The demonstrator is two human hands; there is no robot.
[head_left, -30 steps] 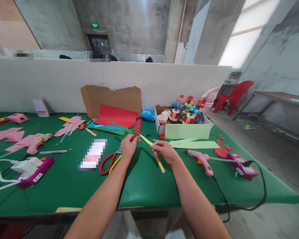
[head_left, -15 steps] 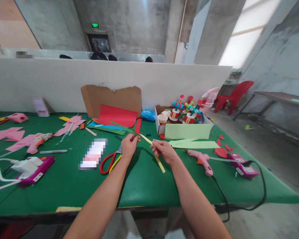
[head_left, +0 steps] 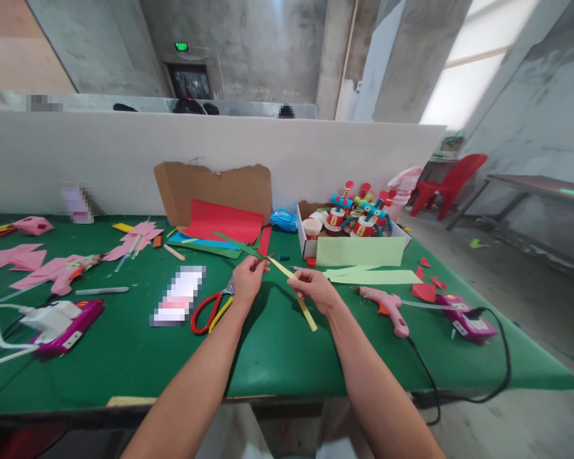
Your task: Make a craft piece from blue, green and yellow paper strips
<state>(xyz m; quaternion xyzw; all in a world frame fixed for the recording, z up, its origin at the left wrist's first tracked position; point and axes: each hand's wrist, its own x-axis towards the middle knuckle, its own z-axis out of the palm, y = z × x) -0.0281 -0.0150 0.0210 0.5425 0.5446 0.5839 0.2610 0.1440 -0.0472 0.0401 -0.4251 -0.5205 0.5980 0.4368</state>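
My left hand (head_left: 247,279) pinches the upper end of a narrow yellow paper strip (head_left: 307,315), where a green strip (head_left: 234,243) also meets my fingers. My right hand (head_left: 316,288) pinches the same yellow strip a little lower, and the strip's free end slants down to the right over the green table (head_left: 268,350). Both hands hover just above the table's middle. Red-handled scissors (head_left: 209,309) lie just left of my left wrist.
A pink glue gun (head_left: 387,307) with a black cord lies right of my right hand, a magenta device (head_left: 466,322) beyond it. A white box (head_left: 356,250) of paper-cup figures stands behind. Red, blue and green sheets (head_left: 220,229) and cardboard lean at the back; pink paper scraps (head_left: 43,268) lie left.
My right hand has slid slightly along the yellow strip; otherwise both hands stay in place.
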